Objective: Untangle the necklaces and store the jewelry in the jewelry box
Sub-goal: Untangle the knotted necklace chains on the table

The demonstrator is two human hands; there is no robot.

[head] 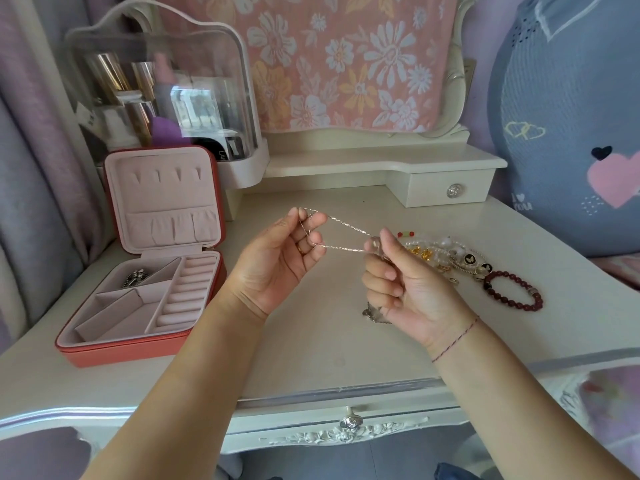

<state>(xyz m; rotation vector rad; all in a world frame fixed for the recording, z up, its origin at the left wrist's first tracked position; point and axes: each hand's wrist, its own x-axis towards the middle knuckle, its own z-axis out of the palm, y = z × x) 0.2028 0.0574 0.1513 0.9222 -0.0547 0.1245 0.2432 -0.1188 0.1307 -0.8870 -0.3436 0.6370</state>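
Head camera looks down, seemingly close, onto table (311, 358).

The thin chain (346, 248) is bright, twisted silver metal. The jewelry box (114, 355) has a matt coral, leather-like shell and a soft, velvety pale pink lining. The bracelet (509, 302) is made of glossy dark red beads. The surface (311, 348) is smooth, cream and faintly shiny.

Cream dressing table (311, 358), glossy top, carved front edge.
- 9 o'clock: jewelry box (114, 355), coral shell, pink lining, lid upright.
- 11 o'clock: clear cosmetics case (156, 64) on a white base.
- 1 o'clock: raised shelf (381, 161) with a small drawer.
- 3 o'clock: jewelry heap (436, 252) of pearl and gold pieces; dark red bead bracelet (500, 272) just beside it.
- 4 o'clock: small silver piece (372, 313), partly hidden.
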